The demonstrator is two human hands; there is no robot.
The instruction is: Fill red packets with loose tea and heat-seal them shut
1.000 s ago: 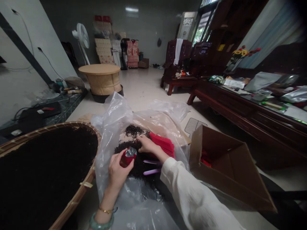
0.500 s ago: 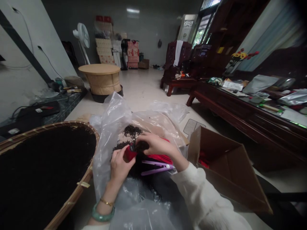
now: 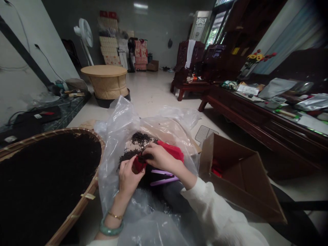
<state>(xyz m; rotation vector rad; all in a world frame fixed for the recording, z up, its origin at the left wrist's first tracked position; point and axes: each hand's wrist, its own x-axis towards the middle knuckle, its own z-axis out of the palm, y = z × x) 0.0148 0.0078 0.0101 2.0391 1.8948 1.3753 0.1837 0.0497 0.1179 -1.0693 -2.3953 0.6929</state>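
Note:
My left hand [image 3: 128,177] is closed around a small red foil pouch [image 3: 137,165], holding it upright over a heap of dark loose tea leaves [image 3: 137,145] in a clear plastic bag [image 3: 120,119]. My right hand [image 3: 160,158] has its fingers pinched at the pouch's mouth, with dark tea leaves in them. A stack of red pouches [image 3: 173,152] lies just behind the right hand. A purple clip-like tool [image 3: 164,177] lies under my right wrist.
A large woven bamboo tray [image 3: 87,194] of dark tea fills the left. An open cardboard box [image 3: 238,174] with red pouches inside stands to the right. A long dark wooden table [image 3: 256,112] lines the right side; a round bamboo drum [image 3: 105,80] stands behind.
My right hand left the tea heap and came to the pouch's mouth with a pinch of leaves. My left hand kept its hold on the pouch, barely moving.

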